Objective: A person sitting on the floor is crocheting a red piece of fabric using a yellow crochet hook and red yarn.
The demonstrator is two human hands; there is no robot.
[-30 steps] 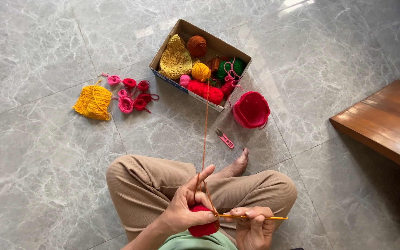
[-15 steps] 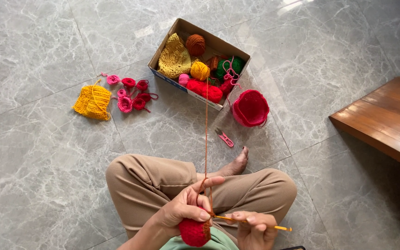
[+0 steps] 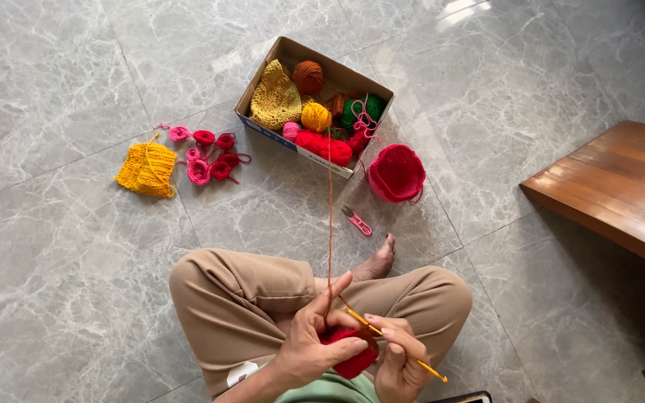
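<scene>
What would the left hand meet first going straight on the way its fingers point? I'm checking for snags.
Probably the right hand holding the crochet hook; the left hand points right across the red crochet piece.

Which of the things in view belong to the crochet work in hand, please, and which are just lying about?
In use:
left hand, holding the red crochet piece
right hand, holding the yellow crochet hook
orange yarn strand, running up to the cardboard box

Lying about:
pink snips
red crocheted bowl
yellow knitted square
small pink and red crocheted bits
wooden bench
</scene>
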